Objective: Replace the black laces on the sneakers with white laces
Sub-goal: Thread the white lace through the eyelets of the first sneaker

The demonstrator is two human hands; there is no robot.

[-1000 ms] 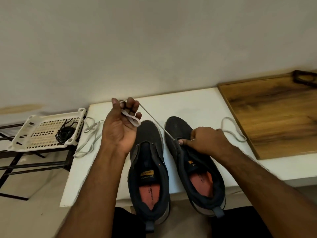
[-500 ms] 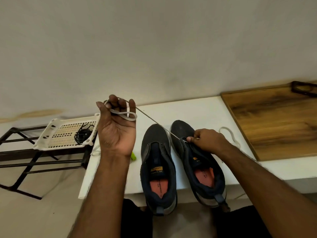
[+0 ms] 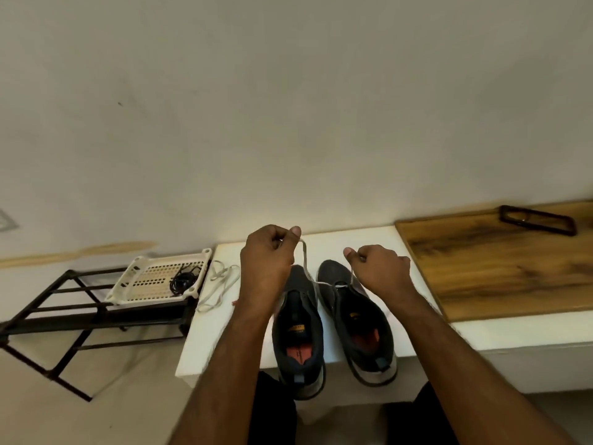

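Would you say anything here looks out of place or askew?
Mildly: both sneakers overhang the white table's near edge at the heel, and a spare white lace sprawls loose near its left edge. Nothing looks damaged.

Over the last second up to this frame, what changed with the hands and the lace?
The right hand came off the right sneaker and now pinches one end of the white lace; the left hand turned over and pinches the other end, both ends pulled up. Unchanged: both sneakers on the white table, spare white lace beside them, black laces in the tray.
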